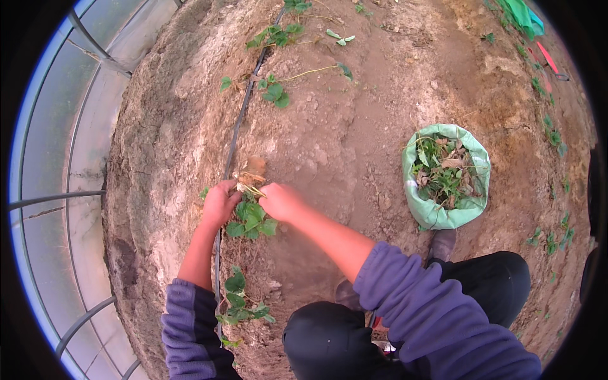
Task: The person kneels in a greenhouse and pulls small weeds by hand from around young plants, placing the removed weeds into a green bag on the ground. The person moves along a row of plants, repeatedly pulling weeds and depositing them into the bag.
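Between my two hands is a bunch of dry, yellowed stems and withered brown leaves [251,179]. My right hand [280,202] grips the stems from the right. At the left end of the bunch is my left hand [220,203], its thumb and fingers closed around part of it. Just below them grows a leafy strawberry plant [251,219] with green leaves. A black drip irrigation hose [236,130] runs along the bed and passes beneath my left hand. The fingertips of both hands are partly hidden.
A green woven sack [446,219] with a rolled rim, full of cut leaves and stems [445,171], stands at my right by my boot [442,244]. More strawberry plants [274,92] line the hose. Plastic greenhouse sheeting [90,142] on metal hoops borders the left. A red-handled tool [547,58] lies far right.
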